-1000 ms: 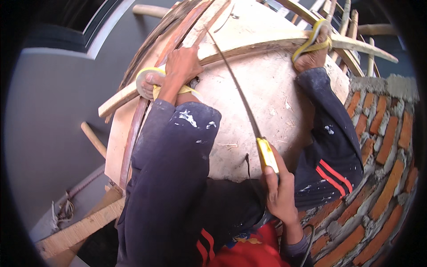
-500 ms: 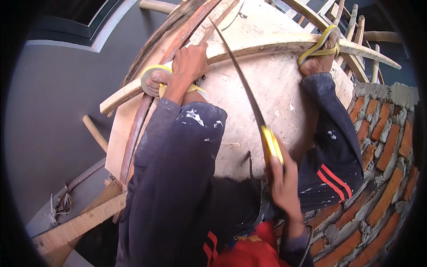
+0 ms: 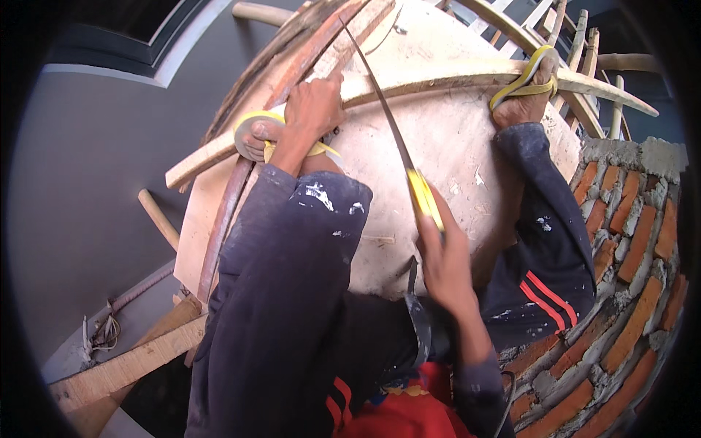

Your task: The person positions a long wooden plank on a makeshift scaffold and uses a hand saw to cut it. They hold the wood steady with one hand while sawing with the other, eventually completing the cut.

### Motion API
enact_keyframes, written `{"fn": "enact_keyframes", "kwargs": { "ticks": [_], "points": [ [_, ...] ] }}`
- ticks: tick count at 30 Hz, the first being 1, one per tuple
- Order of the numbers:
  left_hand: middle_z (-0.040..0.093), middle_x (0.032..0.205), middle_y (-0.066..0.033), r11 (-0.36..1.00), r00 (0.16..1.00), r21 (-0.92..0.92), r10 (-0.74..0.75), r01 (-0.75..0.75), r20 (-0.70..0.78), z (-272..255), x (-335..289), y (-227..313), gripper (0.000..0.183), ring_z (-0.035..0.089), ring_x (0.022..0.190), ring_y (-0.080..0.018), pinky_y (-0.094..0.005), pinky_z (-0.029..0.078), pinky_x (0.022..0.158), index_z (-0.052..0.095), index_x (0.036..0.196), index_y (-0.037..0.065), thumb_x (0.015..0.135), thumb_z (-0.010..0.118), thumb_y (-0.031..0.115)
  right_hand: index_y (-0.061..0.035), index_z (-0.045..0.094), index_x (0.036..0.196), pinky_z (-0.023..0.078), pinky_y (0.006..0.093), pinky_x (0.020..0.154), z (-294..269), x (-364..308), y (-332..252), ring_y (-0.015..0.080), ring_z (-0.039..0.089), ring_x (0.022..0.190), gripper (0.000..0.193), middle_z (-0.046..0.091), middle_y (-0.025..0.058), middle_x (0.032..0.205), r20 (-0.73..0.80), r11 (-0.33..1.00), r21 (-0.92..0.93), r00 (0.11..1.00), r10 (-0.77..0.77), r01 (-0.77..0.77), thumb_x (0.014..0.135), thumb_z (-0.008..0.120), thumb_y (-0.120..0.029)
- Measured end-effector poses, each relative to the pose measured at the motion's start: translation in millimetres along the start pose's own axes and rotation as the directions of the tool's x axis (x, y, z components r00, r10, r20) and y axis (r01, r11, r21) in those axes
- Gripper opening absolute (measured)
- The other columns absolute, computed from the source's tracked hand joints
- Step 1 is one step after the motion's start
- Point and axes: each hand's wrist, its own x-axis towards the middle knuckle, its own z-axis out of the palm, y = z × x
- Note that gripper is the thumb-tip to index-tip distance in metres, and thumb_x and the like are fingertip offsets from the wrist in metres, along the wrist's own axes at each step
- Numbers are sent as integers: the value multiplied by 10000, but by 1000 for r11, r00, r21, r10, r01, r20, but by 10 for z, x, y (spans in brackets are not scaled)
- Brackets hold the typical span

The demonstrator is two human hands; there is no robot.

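My left hand [image 3: 314,109] presses down on a pale curved wooden strip [image 3: 445,77] that lies across a round plywood panel [image 3: 438,153]. My right hand [image 3: 447,266] grips the yellow handle of a hand saw [image 3: 425,198]. The saw's thin blade runs up and away across the strip, just right of my left hand. My left foot [image 3: 255,137] and my right foot [image 3: 522,106], both in yellow sandals, rest on the strip at either end. My knees in dark trousers fill the lower middle.
A curved red brick wall [image 3: 628,277] with grey mortar runs down the right. Bent timber ribs [image 3: 292,66] edge the panel at the left. A wooden plank [image 3: 124,369] and a wire bundle [image 3: 102,332] lie lower left by a grey wall. Wooden slats [image 3: 584,36] stand beyond.
My right hand has pushed the saw forward and up, so the yellow handle is nearer the strip. My left hand and both feet have stayed on the strip.
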Motion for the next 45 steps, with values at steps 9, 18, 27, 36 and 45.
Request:
{"fn": "enact_keyframes", "kwargs": {
  "ticks": [9, 18, 27, 36, 45],
  "points": [
    [668, 777, -258, 1000, 999, -1, -12, 12, 42, -5, 13, -83, 306, 684, 768, -406, -480, 535, 669, 632, 974, 15, 677, 668, 82, 8, 440, 1402, 411, 276, 581, -196, -545, 77, 86, 456, 628, 434, 608, 71, 845, -20, 989, -62, 990, -138, 136, 1014, 415, -184],
    [679, 778, -250, 1000, 995, -4, -19, 19, 101, -27, 33, -52, 343, 690, 771, -399, -477, 541, 682, 642, 1015, 15, 678, 666, 75, -8, 465, 1384, 401, 265, 565, 65, 346, -40, 97, 463, 609, 424, 508, 32, 716, -15, 996, 43, 997, -77, 77, 1015, 451, -218],
    [662, 778, -284, 1000, 1000, 8, 4, -4, -3, -8, 17, -9, 218, 686, 767, -414, -475, 548, 681, 642, 907, -20, 700, 625, 46, -6, 461, 1387, 395, 261, 540, 68, 145, 39, 93, 440, 592, 423, 526, 30, 752, -43, 1000, 0, 999, -13, 13, 1024, 423, -221],
    [675, 788, -263, 999, 999, 12, 53, -53, 10, -40, -24, -29, 420, 687, 759, -406, -482, 542, 689, 643, 1102, 39, 682, 633, 49, -9, 461, 1388, 380, 268, 526, -96, -428, -170, 81, 430, 565, 420, 483, 35, 651, -10, 999, 33, 1000, 29, -29, 1002, 460, -177],
    [682, 780, -232, 999, 996, 53, -3, -1, 85, -164, 51, -176, 787, 684, 768, -385, -461, 550, 748, 462, 1372, 127, 625, 711, 153, -1, 523, 1318, 413, 302, 541, -340, -242, -805, 138, 491, 529, 397, 477, 77, 592, 60, 978, -195, 996, -59, 70, 988, 518, -222]
  ]
}}
